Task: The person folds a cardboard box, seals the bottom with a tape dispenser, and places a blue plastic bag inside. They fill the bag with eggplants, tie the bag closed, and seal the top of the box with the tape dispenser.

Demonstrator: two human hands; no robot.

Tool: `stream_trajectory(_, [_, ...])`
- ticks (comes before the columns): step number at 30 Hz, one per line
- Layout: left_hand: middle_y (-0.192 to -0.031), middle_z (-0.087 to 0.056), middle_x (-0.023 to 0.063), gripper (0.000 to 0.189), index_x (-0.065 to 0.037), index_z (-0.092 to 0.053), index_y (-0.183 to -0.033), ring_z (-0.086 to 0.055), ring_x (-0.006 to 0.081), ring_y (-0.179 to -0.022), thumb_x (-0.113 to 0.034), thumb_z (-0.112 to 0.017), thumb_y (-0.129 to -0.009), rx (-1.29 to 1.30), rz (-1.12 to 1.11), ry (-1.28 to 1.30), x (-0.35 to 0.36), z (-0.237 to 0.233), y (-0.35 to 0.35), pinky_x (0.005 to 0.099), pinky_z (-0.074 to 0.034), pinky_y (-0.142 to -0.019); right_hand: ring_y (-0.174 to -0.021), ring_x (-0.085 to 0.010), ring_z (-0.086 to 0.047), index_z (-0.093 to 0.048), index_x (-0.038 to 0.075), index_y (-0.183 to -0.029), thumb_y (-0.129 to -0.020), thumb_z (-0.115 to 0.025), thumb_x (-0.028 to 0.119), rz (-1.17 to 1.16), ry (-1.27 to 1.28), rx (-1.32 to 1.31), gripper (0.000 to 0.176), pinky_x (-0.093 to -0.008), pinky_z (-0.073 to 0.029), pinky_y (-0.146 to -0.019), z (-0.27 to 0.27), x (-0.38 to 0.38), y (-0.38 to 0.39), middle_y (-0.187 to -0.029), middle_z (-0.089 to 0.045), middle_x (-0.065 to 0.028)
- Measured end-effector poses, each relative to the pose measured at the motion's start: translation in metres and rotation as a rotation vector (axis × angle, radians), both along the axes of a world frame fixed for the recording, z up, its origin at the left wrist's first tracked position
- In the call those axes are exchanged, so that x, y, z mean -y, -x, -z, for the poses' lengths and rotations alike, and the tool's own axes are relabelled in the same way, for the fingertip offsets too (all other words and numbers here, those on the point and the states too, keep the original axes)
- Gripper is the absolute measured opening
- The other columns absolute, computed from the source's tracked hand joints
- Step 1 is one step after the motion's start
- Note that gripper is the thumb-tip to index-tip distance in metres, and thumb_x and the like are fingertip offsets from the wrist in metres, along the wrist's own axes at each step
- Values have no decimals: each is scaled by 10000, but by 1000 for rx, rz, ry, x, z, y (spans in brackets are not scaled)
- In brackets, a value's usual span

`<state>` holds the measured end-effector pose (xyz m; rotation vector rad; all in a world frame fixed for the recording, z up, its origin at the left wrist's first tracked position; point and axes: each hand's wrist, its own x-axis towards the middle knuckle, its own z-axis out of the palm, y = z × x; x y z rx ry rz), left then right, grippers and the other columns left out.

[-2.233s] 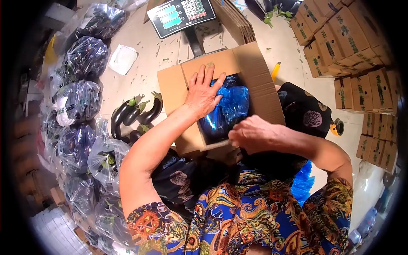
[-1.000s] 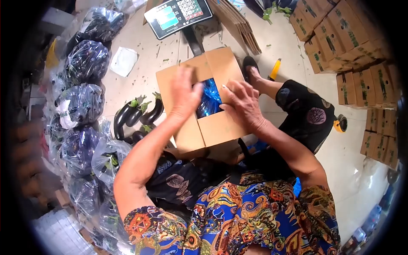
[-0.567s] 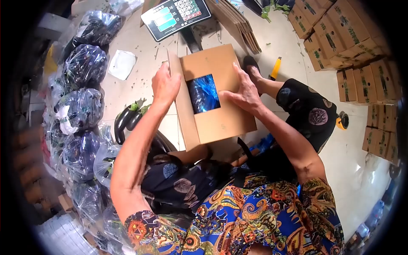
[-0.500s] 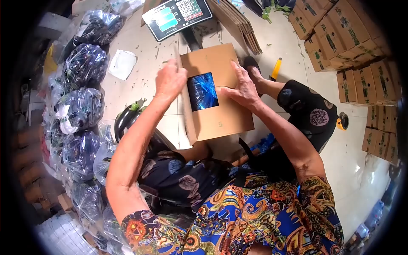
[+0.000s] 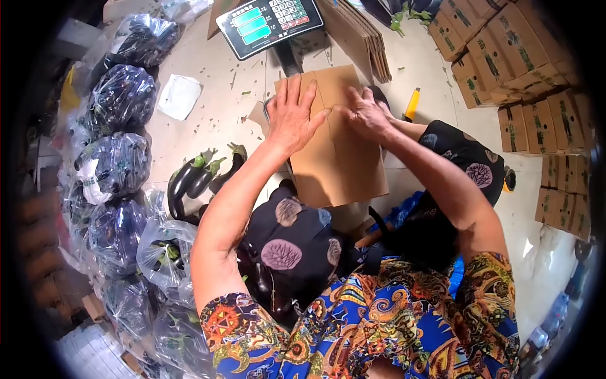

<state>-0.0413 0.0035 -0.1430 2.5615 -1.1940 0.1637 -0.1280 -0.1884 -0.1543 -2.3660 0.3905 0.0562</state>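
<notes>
A brown cardboard box (image 5: 341,170) lies between my knees, its top flaps folded over and meeting along a seam. My left hand (image 5: 295,117) rests on the upper left of the lid with its fingers spread. On the right side of the lid, near the far end, lies my right hand (image 5: 366,117), its fingers stretched out and pressing on the cardboard. The contents are hidden by the flaps. Just beyond the box stands a scale display (image 5: 268,26) with a keypad and lit readouts.
Loose eggplants (image 5: 196,180) lie on the floor to the left, beside a row of bagged eggplants (image 5: 123,101). A yellow-handled knife (image 5: 412,104) and a tape roll (image 5: 509,179) are at right. Packed cartons (image 5: 505,44) are stacked farther right; flat cardboard (image 5: 363,38) stands behind.
The flaps have come together, covering the opening that showed blue plastic. My left hand has moved right from the raised left flap onto the lid; my right hand stays near the right edge.
</notes>
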Motion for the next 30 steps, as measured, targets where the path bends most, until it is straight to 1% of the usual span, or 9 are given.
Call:
stream_trajectory(2, [-1520, -265, 167, 666, -181, -383, -1440, -205, 413, -1401, -523, -539, -891, 22, -6, 5, 0, 5, -3, 549, -210, -1087, -1255, -511, -412, -261, 169, -1493, -876, -565, 528, -91, -89, -159, 776, -448, -378, -1052, -37, 6, -5, -1421, -266, -389])
stream_trajectory(7, [-1523, -259, 163, 629, -205, -400, -1433, -188, 412, -1408, -494, -538, -892, 0, -31, -12, 0, 1, -3, 556, -203, -1089, -1117, -448, -549, -94, 253, -1530, -851, -578, 591, -376, 207, -280, 899, -466, -439, -940, -28, 35, -42, -1176, -600, -276])
stream_trajectory(11, [-1521, -261, 162, 647, -213, -388, -1441, -190, 416, -1405, -510, -542, -887, 46, -22, -72, -5, 1, -2, 556, -202, -1091, -1094, -412, -579, -75, 228, -1530, -855, -605, 545, -376, 145, -491, 916, -462, -453, -923, -70, 28, -43, -1184, -616, -235])
stream_trajectory(16, [-1477, -292, 199, 679, -195, -379, -1443, -213, 424, -1390, -497, -583, -871, 44, 33, -86, 2, -8, -8, 559, -219, -1082, -1081, -380, -600, -108, 266, -1521, -837, -605, 548, -489, -16, -136, 891, -429, -486, -907, -18, 58, -43, -1190, -626, -194])
stream_trajectory(20, [-1306, -453, 207, 723, -146, -389, -1432, -393, 389, -1250, -483, -625, -838, 0, 21, -117, 30, -19, -23, 504, -289, -1042, -1048, -395, -609, -115, 185, -1518, -865, -593, 527, -588, -95, -49, 879, -437, -485, -898, 2, 65, -42, -1133, -642, -210])
stream_trajectory(22, [-1160, -515, 173, 629, -135, -470, -1370, -463, 347, -1133, -426, -639, -838, 105, 17, -19, 28, -14, -22, 478, -327, -993, -1101, -329, -608, -139, 140, -1515, -936, -571, 430, -311, -108, 21, 778, -403, -467, -936, 2, 65, -20, -1197, -618, -212])
stream_trajectory(24, [-1108, -525, 149, 564, -129, -509, -1336, -481, 320, -1081, -375, -640, -847, 102, -3, -18, 33, -15, -24, 462, -343, -961, -887, -259, -687, -204, 118, -1493, -954, -556, 405, -35, -527, 31, 704, -367, -527, -823, 13, 76, 13, -1117, -658, -160])
stream_trajectory(26, [-1079, -531, 131, 521, -120, -523, -1322, -493, 301, -1047, -332, -634, -859, 105, -20, -48, 36, -11, -24, 445, -352, -940, -877, -268, -682, -326, 98, -1441, -940, -585, 379, 95, -469, 13, 630, -367, -532, -801, 60, 95, 56, -1083, -663, -166])
stream_trajectory(30, [-1059, -542, 125, 465, -91, -529, -1305, -504, 291, -1028, -271, -611, -885, 56, -42, -92, 43, -20, -23, 424, -361, -925, -1105, -393, -554, -491, 41, -1297, -806, -668, 205, 206, 357, -12, 547, -460, -432, -986, 135, 163, 160, -1171, -589, -224])
